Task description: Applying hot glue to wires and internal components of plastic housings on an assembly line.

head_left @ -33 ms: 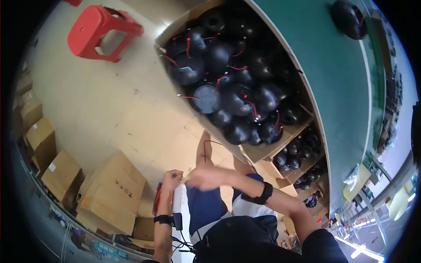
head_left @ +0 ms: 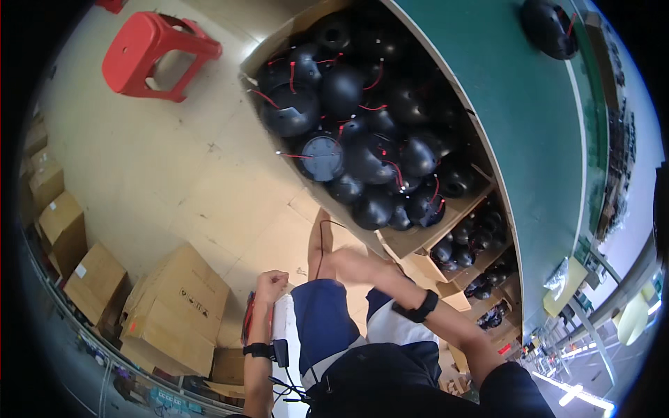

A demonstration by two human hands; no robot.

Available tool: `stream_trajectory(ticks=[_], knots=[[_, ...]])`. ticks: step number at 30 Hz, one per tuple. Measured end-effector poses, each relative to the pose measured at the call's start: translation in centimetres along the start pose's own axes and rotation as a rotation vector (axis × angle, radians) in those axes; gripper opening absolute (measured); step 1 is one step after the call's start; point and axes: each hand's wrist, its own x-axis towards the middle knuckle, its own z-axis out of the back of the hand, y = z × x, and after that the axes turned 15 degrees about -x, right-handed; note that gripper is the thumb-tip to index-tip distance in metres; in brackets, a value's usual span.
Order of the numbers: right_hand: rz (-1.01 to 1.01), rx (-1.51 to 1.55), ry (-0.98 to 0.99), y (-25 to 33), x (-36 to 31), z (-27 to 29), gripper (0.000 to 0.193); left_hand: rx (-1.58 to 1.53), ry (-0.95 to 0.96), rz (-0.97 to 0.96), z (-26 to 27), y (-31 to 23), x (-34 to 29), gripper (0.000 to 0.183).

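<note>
My left hand (head_left: 272, 285) is closed, fingers curled in. What it may hold is hidden. Beside its wrist lies a bundle of red wires (head_left: 249, 319), along a white surface (head_left: 284, 327). My right hand (head_left: 350, 264) is blurred over my knees, so its fingers do not show clearly. A thin dark cord (head_left: 321, 261) loops past it and runs down over my leg. Just ahead stands a large cardboard box (head_left: 418, 244) full of black dome-shaped housings (head_left: 344, 90) with short red wires. One housing shows a flat grey disc face (head_left: 323, 159).
A green-topped table (head_left: 516, 118) runs along the right, with another black housing (head_left: 549, 29) on it. Smaller boxes of black housings (head_left: 463, 240) stand beneath its edge. Closed cartons (head_left: 178, 306) line the left. A red plastic stool (head_left: 157, 56) stands on the floor at the far left.
My right hand has moved right, away from my left hand and across my knees. The dark cord now hangs down over my leg. My left hand has hardly moved.
</note>
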Motion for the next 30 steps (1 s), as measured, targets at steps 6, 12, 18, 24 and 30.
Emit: stream_trajectory(ticks=[6, 12, 18, 24, 30], knots=[[-1.194, -0.058, -0.561, -16.8, -25.7, -5.5, 0.033, 0.278, -0.079, -0.087, -3.1, -1.5, 1.7, 0.009], [-0.886, 1.235, -1.198, -14.7, -32.5, -4.6, 0.031, 0.201, 0.018, -0.244, -7.1, -6.3, 2.6, 0.014], [-0.608, 0.704, -0.925, -9.6, -24.0, -1.5, 0.024, 0.258, 0.115, -0.439, -13.8, -12.8, 3.8, 0.020], [-0.516, 0.171, -1.112, -6.8, -25.2, 5.2, 0.023, 0.228, 0.245, -0.429, -21.2, -17.5, 2.5, 0.020], [-0.761, -0.145, -1.730, -14.4, -28.6, 13.7, 0.029, 0.207, 0.202, -0.775, -29.3, -31.4, -0.7, 0.010]])
